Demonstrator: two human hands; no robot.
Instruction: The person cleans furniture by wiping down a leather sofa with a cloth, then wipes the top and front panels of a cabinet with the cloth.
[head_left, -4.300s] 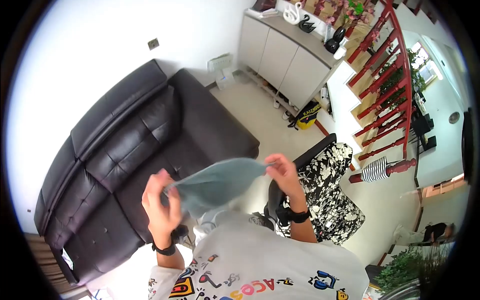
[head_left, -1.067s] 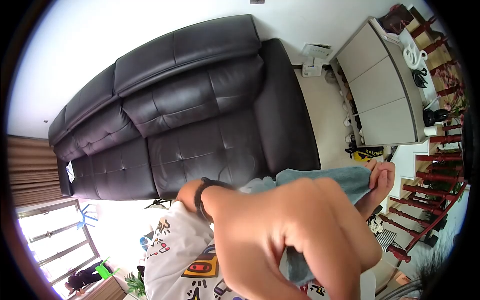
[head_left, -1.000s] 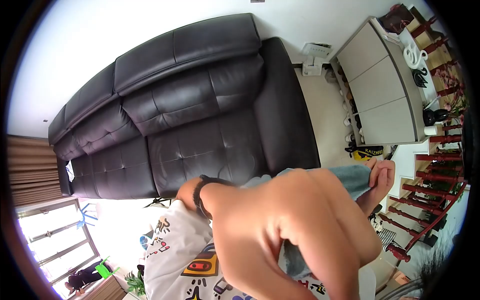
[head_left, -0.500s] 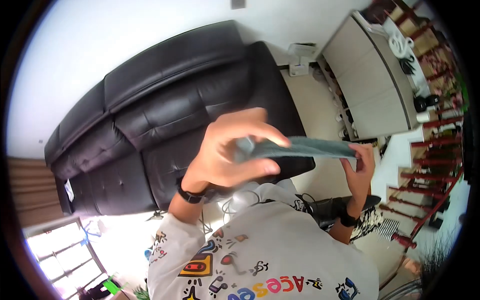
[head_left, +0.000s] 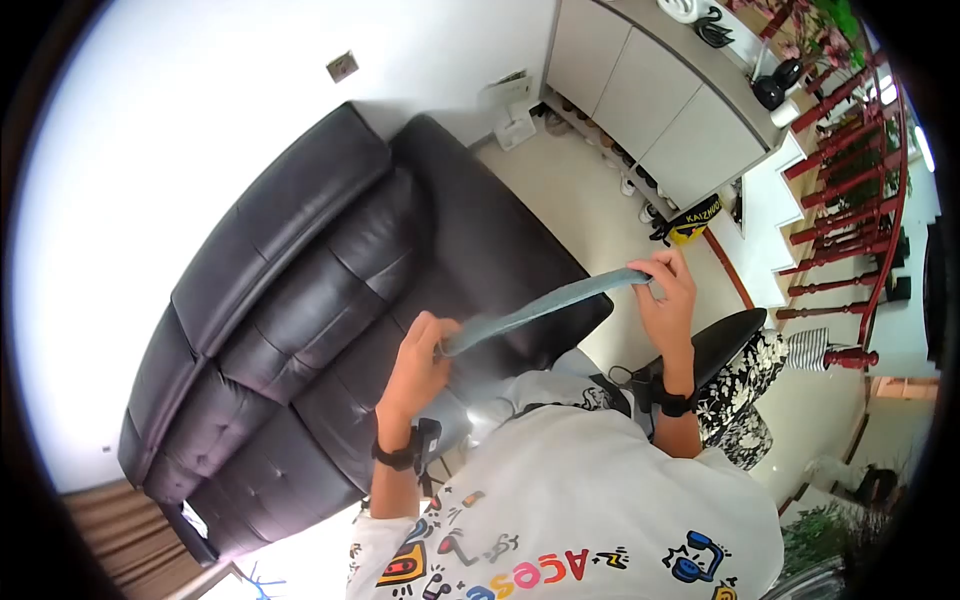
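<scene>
A grey-green strip of folded cloth [head_left: 548,303] stretches through the air between my two hands, seen almost edge-on and sloping up to the right. My left hand [head_left: 412,368] is closed on its lower left end, which looks slightly blurred. At the upper right end, my right hand [head_left: 668,298] pinches the cloth between thumb and fingers. Both wrists wear black bands. Under the cloth lies the seat of a black leather sofa [head_left: 480,265]. My white printed shirt [head_left: 590,480] fills the lower middle of the view.
Beyond the sofa, a grey cabinet [head_left: 640,100] stands against the wall with shoes below it. A yellow and black bag [head_left: 695,222] sits on the floor beside the stairs with red railings [head_left: 845,190]. Black-and-white floral fabric [head_left: 745,390] is near my right arm.
My left hand has moved down and away from the camera, now closed on the cloth's end. The cloth has gone from nearly level to sloping. My view has turned and shifted right.
</scene>
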